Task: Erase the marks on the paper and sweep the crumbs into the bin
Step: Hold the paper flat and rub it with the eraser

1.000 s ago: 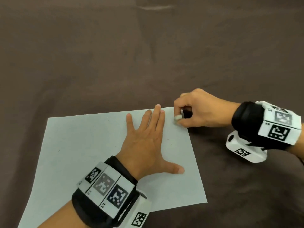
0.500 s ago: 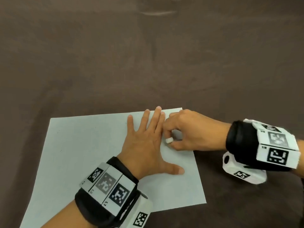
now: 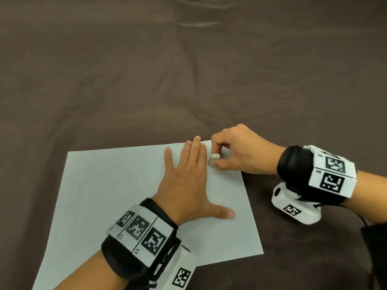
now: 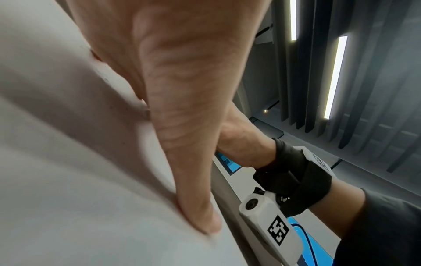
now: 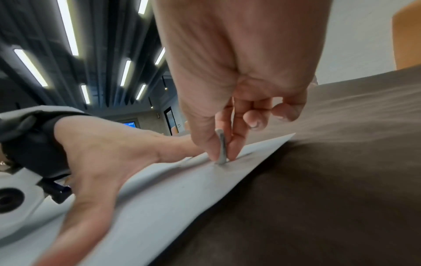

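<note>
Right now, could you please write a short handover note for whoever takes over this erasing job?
Left hand: flat on the paper, fingers spread, pinning it to the brown cloth.
Right hand: pinches the small eraser between thumb and fingers, its lower end pressed on the paper near the far right corner, just beside the left fingertips.
Done: most of the sheet looks clean in the head view; only faint specks show near the far edge.
Left: finish rubbing that corner, then sweep the crumbs into the bin. No bin is visible in any view.
</note>
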`<state>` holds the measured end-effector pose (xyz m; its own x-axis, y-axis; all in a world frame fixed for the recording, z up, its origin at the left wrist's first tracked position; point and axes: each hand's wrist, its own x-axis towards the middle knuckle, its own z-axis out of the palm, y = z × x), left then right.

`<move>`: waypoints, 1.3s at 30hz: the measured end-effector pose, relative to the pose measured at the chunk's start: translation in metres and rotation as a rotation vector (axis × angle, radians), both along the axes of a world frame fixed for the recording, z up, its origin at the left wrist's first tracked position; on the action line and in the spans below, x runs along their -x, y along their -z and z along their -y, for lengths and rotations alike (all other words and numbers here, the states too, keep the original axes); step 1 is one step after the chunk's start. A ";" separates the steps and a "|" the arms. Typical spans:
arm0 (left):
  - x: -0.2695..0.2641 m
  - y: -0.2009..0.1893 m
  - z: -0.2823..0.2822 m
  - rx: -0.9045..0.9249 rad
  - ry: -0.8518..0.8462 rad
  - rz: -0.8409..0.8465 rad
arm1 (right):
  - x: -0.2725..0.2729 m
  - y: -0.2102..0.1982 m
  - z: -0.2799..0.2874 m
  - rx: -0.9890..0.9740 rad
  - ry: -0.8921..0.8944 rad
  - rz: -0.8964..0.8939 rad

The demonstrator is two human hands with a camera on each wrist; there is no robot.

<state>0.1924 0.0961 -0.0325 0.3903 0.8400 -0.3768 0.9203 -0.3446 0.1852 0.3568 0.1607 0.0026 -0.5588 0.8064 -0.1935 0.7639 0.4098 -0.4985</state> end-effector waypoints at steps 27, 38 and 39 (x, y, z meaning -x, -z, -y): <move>0.051 0.000 0.002 -0.141 -0.014 0.037 | 0.035 0.001 0.010 -0.075 0.112 0.054; 0.051 0.001 0.002 -0.136 0.004 0.000 | 0.022 -0.003 0.013 -0.068 0.170 0.057; 0.051 0.001 0.002 -0.134 0.001 0.002 | 0.020 -0.004 0.011 -0.086 0.183 0.059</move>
<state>0.1414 0.0941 -0.0331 0.3917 0.8824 -0.2608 0.9197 -0.3671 0.1393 0.3366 0.1498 0.0069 -0.3907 0.9086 -0.1477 0.8567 0.3002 -0.4195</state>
